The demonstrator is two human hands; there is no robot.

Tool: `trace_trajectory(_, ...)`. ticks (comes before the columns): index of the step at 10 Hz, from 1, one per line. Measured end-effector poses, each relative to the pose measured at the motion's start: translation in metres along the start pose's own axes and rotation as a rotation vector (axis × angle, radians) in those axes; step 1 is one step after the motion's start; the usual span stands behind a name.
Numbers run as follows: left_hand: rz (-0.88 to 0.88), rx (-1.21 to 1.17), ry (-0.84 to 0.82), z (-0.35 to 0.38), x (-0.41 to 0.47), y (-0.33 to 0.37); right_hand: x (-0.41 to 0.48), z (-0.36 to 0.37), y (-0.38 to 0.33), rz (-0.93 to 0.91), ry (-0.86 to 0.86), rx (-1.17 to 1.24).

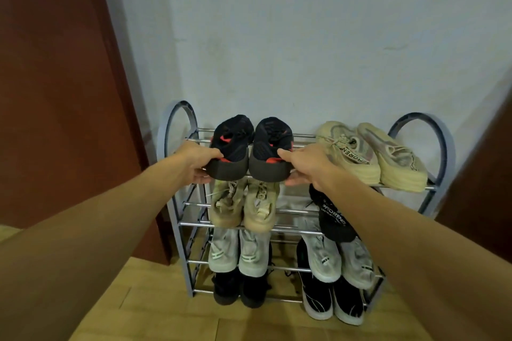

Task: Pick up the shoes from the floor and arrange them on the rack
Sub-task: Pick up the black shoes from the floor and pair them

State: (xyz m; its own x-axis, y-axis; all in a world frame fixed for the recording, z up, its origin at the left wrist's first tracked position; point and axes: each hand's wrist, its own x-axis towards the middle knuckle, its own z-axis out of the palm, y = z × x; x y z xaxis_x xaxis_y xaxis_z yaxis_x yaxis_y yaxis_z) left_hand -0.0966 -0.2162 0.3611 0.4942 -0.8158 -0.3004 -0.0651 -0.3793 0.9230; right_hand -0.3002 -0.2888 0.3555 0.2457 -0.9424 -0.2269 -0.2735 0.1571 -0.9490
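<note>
Item 1, my left hand [201, 164]: grasping the heel of the left black shoe [231, 144], thumb on the heel collar, fingers curled beneath the sole.

Item 2, my right hand [306, 166]: grasping the heel of the right black shoe [273, 147] the same way, thumb above, fingers under.

Item 3, the two black shoes: dark mesh, red trim, grey soles. They are side by side and touching, heels toward me, toes toward the wall [304, 36]. They lie over the left half of the top tier of the rack [449, 152], heels at the front rail. I cannot tell whether their full weight rests on the rails.

Item 4, top tier, right half: a beige pair [399, 160], set at an angle, just beside my right hand.

Item 5, second tier: a tan lace-up pair [259, 207] directly below the black shoes. To its right is a black lettered shoe [332, 214], partly hidden by my right forearm.

Item 6, third tier: a pale grey pair [223, 253] at left, a second grey pair [322, 257] at right.

Item 7, bottom tier: a plain black pair [225, 289] at left. At right is a white-soled black pair [317, 299], whose near ends jut out over the wooden floor [166, 299].

Item 8, surroundings: a brown door [55, 63] stands left of the rack.
</note>
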Motion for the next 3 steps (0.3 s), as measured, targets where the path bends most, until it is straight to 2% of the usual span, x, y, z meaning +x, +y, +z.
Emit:
trace_trajectory(1,0.069,-0.014,0.067,0.001,-0.016,-0.002,-0.011,0.004,0.000,0.015,0.024,-0.160)
trace_trajectory(3,0.254,0.067,0.110,0.006,-0.065,-0.013,-0.067,-0.005,0.009,-0.102,0.074,-0.279)
